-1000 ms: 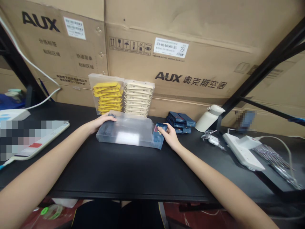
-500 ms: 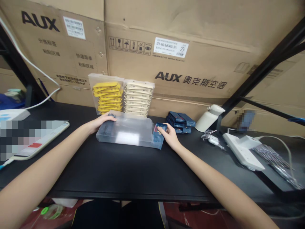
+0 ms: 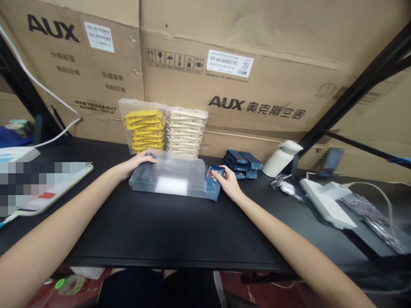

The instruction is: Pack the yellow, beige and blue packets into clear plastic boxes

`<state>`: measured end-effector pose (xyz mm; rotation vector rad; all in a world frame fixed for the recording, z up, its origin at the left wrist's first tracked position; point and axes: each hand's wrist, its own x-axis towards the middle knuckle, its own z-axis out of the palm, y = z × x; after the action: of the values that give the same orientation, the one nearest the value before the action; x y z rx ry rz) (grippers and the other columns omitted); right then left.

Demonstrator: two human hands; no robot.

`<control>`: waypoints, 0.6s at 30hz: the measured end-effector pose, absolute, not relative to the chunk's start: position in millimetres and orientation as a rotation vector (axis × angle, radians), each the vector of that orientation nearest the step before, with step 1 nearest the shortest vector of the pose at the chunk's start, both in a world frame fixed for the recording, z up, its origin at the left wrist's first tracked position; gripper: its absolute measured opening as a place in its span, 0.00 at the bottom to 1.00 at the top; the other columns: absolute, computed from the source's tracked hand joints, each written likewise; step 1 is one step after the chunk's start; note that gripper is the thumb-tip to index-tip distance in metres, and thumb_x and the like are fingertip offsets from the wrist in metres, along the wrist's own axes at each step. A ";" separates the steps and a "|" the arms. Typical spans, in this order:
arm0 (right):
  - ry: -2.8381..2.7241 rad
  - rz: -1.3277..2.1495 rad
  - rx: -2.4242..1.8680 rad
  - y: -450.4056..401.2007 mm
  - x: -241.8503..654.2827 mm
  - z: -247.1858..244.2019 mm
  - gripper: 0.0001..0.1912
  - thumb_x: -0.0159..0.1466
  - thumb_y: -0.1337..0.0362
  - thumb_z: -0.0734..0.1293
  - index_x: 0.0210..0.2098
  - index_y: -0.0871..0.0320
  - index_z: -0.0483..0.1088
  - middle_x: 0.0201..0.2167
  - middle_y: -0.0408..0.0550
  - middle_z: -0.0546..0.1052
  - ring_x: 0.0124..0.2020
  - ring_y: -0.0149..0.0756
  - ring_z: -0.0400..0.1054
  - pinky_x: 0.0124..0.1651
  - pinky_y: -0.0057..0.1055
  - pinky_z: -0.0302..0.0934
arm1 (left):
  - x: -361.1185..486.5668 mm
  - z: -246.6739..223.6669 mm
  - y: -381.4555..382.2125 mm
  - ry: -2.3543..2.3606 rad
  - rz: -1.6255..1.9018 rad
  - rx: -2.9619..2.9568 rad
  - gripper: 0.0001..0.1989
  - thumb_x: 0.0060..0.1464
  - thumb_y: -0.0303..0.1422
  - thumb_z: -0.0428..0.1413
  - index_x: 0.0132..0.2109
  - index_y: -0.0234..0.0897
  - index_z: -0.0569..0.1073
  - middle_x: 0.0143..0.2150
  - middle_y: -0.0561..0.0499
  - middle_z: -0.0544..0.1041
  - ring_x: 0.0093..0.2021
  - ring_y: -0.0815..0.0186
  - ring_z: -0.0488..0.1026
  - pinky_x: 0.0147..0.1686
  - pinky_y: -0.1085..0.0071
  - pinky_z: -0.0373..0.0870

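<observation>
A clear plastic box lies flat on the black table, with dark blue showing through its left end. My left hand is closed on the box's back left corner. At the box's right end my right hand pinches a dark blue packet with red and light print; the packet overlaps the box's right edge. Several dark blue packets are piled behind my right hand. Behind the box stand a clear box of yellow packets and one of cream packets.
A white bottle stands at the right, near a power strip and wrapped thin items. A tablet lies at the left. Large cartons line the back, and a black metal bar slants at the right.
</observation>
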<state>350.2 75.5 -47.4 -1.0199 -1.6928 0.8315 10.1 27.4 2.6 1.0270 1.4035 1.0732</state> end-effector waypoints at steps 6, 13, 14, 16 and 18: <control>-1.676 0.850 -1.017 74.2 349.1 -45.7 0.18 0.54 0.49 0.71 0.31 0.57 0.68 0.25 0.42 0.70 0.26 0.33 0.63 0.30 0.30 0.58 | 10.2 2.8 27.3 1.406 1.077 1.034 0.22 0.36 0.36 0.65 0.41 0.42 0.69 0.30 0.57 0.76 0.27 0.66 0.75 0.25 0.74 0.73; -1.632 0.875 -1.019 73.5 348.9 -44.7 0.18 0.53 0.49 0.72 0.29 0.57 0.68 0.24 0.40 0.69 0.25 0.32 0.62 0.30 0.29 0.56 | 11.3 3.2 27.7 1.398 1.088 1.039 0.20 0.36 0.35 0.65 0.39 0.41 0.70 0.30 0.57 0.76 0.25 0.67 0.74 0.24 0.74 0.72; -1.612 0.893 -1.019 73.8 348.9 -44.8 0.18 0.53 0.49 0.72 0.29 0.57 0.68 0.24 0.40 0.69 0.25 0.32 0.62 0.30 0.29 0.56 | 11.0 2.8 27.9 1.397 1.090 1.043 0.20 0.36 0.36 0.65 0.39 0.41 0.70 0.30 0.57 0.76 0.25 0.67 0.74 0.24 0.74 0.71; -1.569 0.933 -1.021 74.3 348.8 -44.9 0.19 0.52 0.49 0.73 0.29 0.57 0.69 0.24 0.40 0.70 0.25 0.32 0.63 0.31 0.29 0.57 | 10.5 2.2 28.3 1.403 1.087 1.048 0.20 0.36 0.36 0.65 0.39 0.41 0.70 0.29 0.57 0.76 0.25 0.67 0.74 0.23 0.75 0.71; -1.537 0.956 -1.020 74.4 348.5 -44.7 0.19 0.51 0.49 0.73 0.29 0.57 0.69 0.24 0.41 0.71 0.26 0.32 0.65 0.31 0.30 0.59 | 10.4 2.0 28.5 1.408 1.085 1.047 0.20 0.36 0.36 0.65 0.40 0.41 0.70 0.30 0.57 0.76 0.25 0.67 0.74 0.23 0.75 0.71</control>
<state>348.5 74.4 -44.7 -1.0195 -1.5365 0.9561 10.4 28.5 2.0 1.0470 1.4082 1.0849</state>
